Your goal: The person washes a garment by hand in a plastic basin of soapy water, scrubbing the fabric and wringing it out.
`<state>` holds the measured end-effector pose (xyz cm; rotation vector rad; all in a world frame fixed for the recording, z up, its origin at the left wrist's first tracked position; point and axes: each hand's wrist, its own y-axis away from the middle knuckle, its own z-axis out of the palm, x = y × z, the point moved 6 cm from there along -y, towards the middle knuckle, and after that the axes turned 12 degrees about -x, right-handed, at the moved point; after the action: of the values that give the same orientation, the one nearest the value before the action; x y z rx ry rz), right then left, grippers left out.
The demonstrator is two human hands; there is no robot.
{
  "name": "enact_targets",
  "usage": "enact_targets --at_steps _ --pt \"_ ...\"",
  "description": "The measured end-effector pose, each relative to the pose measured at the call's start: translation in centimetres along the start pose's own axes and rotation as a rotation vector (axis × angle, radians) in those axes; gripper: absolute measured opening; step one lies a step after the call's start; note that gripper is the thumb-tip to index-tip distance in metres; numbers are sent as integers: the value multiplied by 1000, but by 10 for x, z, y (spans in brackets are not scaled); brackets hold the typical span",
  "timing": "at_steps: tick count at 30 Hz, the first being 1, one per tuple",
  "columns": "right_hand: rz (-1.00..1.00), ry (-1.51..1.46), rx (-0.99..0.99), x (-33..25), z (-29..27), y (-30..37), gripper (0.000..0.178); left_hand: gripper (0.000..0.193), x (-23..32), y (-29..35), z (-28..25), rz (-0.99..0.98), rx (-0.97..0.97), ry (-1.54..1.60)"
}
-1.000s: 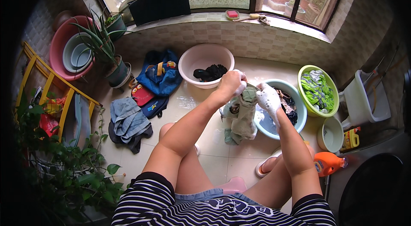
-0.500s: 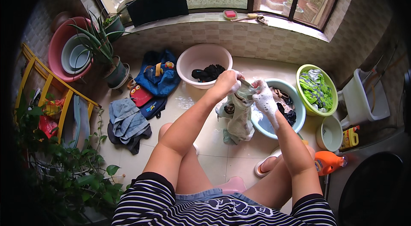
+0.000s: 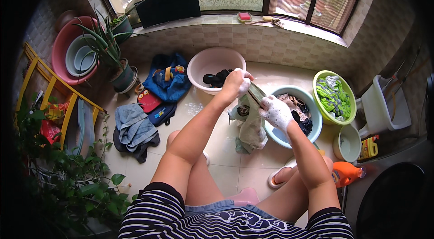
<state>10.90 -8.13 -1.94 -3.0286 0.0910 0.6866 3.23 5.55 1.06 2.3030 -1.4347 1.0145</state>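
Note:
Between my hands hangs a wet grey-green garment [image 3: 252, 126] with a dark round print, stretched along its upper edge. My left hand [image 3: 238, 84] grips one end of that edge, foam on its fingers, in front of the pink basin [image 3: 194, 65], which holds black clothes [image 3: 218, 78]. Closed on the other end is my right hand [image 3: 276, 113], thickly covered in suds, over the left rim of the light blue basin [image 3: 317, 126]. Dark and beige clothes [image 3: 298, 111] lie in this basin. The garment's lower part dangles just above or against the tiled floor; I cannot tell which.
A green basin [image 3: 318, 76] of lime-green clothes stands at right, near a small pale basin [image 3: 348, 143] and an orange bottle [image 3: 347, 173]. At left lie denim clothes [image 3: 135, 126] and a blue bag [image 3: 165, 80]. Potted plants [image 3: 122, 74] and a yellow rack [image 3: 49, 78] line the left side.
My hands have moved apart, drawing the garment's edge taut. The left has shifted slightly up and left, the right downward, its fingers now closed round the cloth.

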Motion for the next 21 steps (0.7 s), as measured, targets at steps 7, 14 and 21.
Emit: enact_targets --at_steps 7,14,21 --pt "0 80 98 1 -4 2 14 23 -7 -1 -3 -102 -43 180" --pt "34 57 18 -4 -14 4 18 23 -11 1 -14 -92 42 101" --pt "232 -483 166 22 -17 2 20 21 -68 -3 -9 -78 -11 325"
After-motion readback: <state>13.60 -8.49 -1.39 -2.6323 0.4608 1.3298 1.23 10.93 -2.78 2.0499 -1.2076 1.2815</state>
